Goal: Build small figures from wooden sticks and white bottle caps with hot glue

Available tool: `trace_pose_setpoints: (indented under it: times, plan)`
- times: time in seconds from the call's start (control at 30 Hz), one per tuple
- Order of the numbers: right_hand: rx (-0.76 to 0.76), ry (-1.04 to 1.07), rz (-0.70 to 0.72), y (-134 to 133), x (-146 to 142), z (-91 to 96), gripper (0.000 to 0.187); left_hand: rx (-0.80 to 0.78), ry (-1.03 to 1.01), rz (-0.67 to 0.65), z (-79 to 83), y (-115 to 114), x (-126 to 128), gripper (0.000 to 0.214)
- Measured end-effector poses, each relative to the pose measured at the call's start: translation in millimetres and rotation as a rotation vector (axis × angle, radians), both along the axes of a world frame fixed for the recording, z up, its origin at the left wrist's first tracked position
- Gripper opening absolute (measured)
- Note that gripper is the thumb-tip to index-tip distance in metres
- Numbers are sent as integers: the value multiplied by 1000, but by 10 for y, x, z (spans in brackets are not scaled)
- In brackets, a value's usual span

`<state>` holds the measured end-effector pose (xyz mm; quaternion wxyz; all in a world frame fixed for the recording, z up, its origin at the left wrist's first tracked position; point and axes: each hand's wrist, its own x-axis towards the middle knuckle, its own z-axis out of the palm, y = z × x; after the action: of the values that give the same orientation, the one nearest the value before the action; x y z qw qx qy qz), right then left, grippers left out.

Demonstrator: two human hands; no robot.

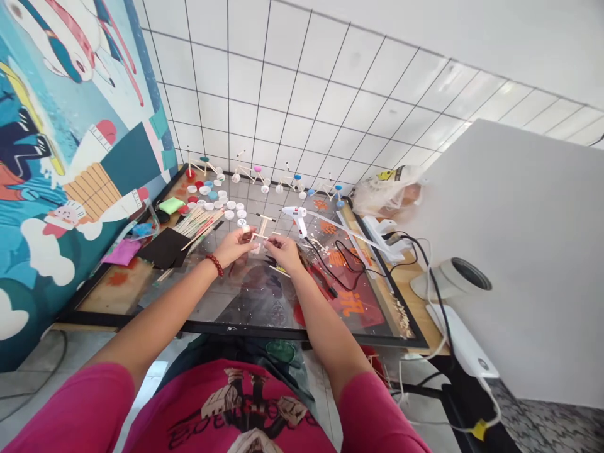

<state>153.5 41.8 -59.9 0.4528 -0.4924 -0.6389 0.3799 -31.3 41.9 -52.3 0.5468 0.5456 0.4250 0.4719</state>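
Over the middle of the table, my left hand (234,246) and my right hand (284,251) hold a small frame of pale wooden sticks (259,236) between them. Both hands have their fingers closed at its two sides. A white bottle cap (242,228) shows by the left fingertips, and I cannot tell whether it is joined to the frame. Just behind the hands is a T-shaped stick piece (265,220) with a dark end. To the right of it lies a white glue gun (296,217), its cord running right.
Small stick-and-cap models (262,178) line the table's back edge. Loose bottle caps (212,195), wooden sticks (201,222), black sheets (165,248) and a purple packet (121,251) lie left. A black cable (346,286), power strip (384,239) and plastic bag (387,192) are right.
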Motion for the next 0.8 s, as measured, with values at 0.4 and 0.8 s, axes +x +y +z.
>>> trace_pose_setpoints:
  times: [0.4, 0.8]
  plan:
    - [67, -93, 49, 5, -17, -14, 31, 93, 225, -15, 20, -17, -63, 67]
    - [94, -99, 89, -19, -44, 12, 25, 54, -139, 62, 130, 19, -201, 57]
